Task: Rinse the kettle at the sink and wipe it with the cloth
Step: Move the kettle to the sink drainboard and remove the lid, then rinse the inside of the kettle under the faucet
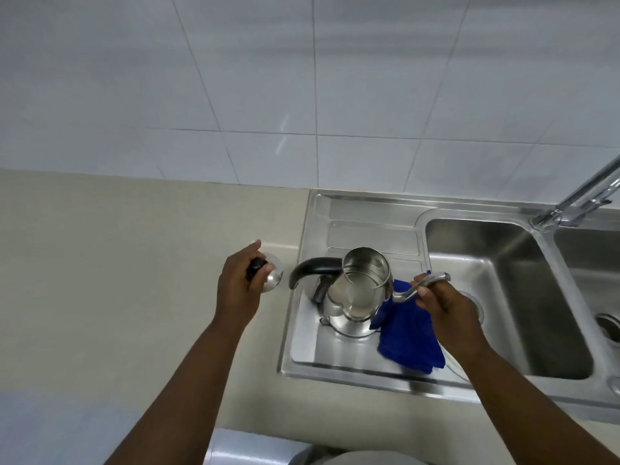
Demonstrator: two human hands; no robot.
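A steel kettle (355,297) with a black handle stands open on the sink's drainboard (339,350), some water visible inside. My right hand (439,300) grips its curved spout at the kettle's right side. Just under that hand a blue cloth (409,340) lies on the drainboard, touching the kettle. My left hand (240,290) holds the kettle lid (272,277) by its black knob over the counter, left of the drainboard.
The steel sink basin (503,297) lies right of the drainboard, with a second basin at the far right edge. A chrome faucet (577,199) rises at the upper right. A beige counter (117,280) spreads to the left, white wall tiles behind.
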